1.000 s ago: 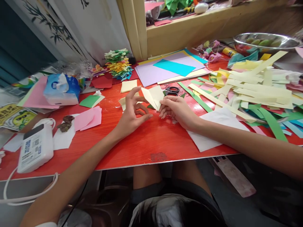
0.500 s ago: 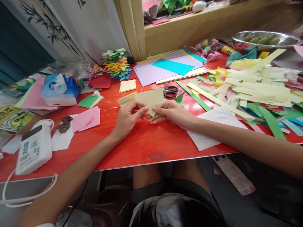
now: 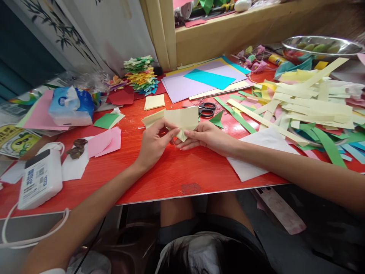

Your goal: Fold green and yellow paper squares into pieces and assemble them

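Note:
Both hands hold a creased pale yellow sheet of paper (image 3: 183,117) over the red table (image 3: 159,177). My left hand (image 3: 155,144) pinches its lower left side between thumb and fingers. On the other side, my right hand (image 3: 211,137) grips the lower right, thumb on top and fingers underneath. Creases meet at the low point between the two thumbs. Behind my left fingers lies another folded yellow piece (image 3: 154,117), and whether it is part of the sheet is hidden. Black-handled scissors (image 3: 207,109) lie just beyond my right hand, beside a folded green piece (image 3: 218,119).
Yellow and green paper strips (image 3: 313,110) are heaped on the right, near a white napkin (image 3: 256,158). Coloured sheets (image 3: 196,85) and stacked folded paper pieces (image 3: 141,76) are at the back. On the left are a tissue pack (image 3: 71,108) and a white power box (image 3: 41,182).
The paper's lower middle is now more sharply creased and drawn in between my thumbs. Both hands stay in nearly the same place.

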Demonstrator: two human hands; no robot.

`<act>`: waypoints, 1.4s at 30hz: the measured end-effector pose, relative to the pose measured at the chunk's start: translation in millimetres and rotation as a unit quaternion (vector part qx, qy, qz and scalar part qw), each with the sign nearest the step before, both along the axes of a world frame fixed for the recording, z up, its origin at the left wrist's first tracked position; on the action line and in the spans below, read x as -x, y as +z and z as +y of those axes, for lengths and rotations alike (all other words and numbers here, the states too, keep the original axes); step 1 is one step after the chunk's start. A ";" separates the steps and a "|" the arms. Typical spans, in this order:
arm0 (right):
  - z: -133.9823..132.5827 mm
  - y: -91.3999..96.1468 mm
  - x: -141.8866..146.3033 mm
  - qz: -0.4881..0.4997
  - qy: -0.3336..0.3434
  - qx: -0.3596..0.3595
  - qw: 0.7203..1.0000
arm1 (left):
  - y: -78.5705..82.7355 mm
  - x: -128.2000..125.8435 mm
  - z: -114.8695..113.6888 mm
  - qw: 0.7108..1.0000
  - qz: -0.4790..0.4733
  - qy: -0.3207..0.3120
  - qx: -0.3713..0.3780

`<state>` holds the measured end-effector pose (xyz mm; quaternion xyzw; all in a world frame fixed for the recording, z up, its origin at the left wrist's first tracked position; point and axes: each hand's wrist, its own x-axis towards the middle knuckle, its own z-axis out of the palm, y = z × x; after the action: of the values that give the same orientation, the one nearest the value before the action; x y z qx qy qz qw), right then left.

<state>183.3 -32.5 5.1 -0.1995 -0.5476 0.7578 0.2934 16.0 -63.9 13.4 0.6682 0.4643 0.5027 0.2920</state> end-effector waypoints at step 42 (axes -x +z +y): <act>3.5 7.4 -3.4 -0.058 0.026 0.045 0.997 | -1.1 0.4 3.9 0.999 -0.007 -0.034 -0.001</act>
<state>186.6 -29.0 12.5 -0.2419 -0.5343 0.7761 0.2315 15.5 -60.0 12.3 0.6801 0.4391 0.4975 0.3118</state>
